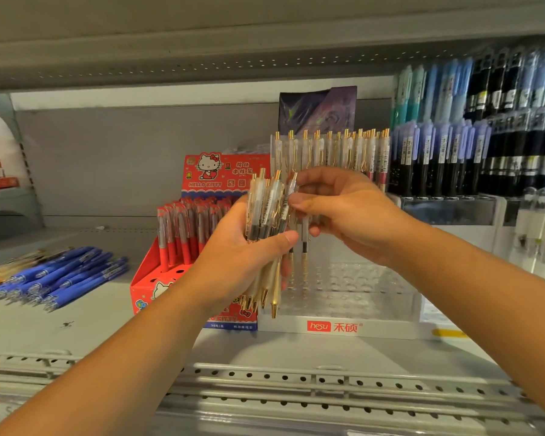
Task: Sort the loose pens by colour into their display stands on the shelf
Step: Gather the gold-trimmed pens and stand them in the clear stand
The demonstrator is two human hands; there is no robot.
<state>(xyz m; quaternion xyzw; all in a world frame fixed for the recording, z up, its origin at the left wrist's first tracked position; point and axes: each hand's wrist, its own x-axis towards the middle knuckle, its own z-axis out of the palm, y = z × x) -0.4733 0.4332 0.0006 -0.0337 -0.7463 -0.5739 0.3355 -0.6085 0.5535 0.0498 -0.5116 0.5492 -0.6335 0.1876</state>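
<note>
Shelf rail (pixel 296 377) at 6 o'clock, both forearms over it. Centre: left hand (pixel 243 256) wrapped tight round a bundle of gold pens (pixel 266 215), tips down, presumably so singles drop straight into holes. At 3 o'clock of it, right hand (pixel 343 212) is curled, thumb and fingers pinching one pen (pixel 292 185) off the bundle's edge. Target clear stand (pixel 353 291) is just behind, at 5 o'clock, its back row already filled. Loose blue pens (pixel 63 275) lie at 9 o'clock, with the red stand (pixel 177 247) between.

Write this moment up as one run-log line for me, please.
left hand: grips gold pen bundle | right hand: pinches one pen at its edge | target: clear hesu stand, behind hands
</note>
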